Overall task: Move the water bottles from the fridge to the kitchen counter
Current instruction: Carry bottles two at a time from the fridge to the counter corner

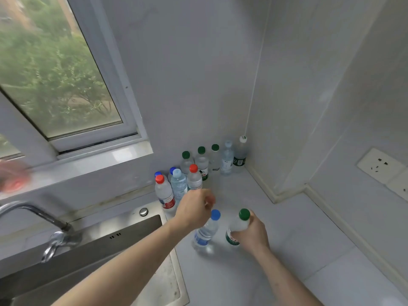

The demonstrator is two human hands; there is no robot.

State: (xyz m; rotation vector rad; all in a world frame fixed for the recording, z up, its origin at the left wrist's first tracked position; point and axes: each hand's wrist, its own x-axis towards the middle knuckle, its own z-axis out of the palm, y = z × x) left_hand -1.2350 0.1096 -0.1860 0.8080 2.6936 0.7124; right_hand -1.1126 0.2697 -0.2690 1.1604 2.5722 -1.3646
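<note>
Standing bottles (194,171) crowd the back corner of the surface (298,228) against the wall (198,85). The sink (123,239) and tap (39,219) bound the left. Bare room lies right of the green-capped bottle (238,226) and toward the near edge.

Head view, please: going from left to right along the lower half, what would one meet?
Faucet → sink → left hand → blue-capped bottle → green-capped bottle in the right hand → wall socket.
</note>
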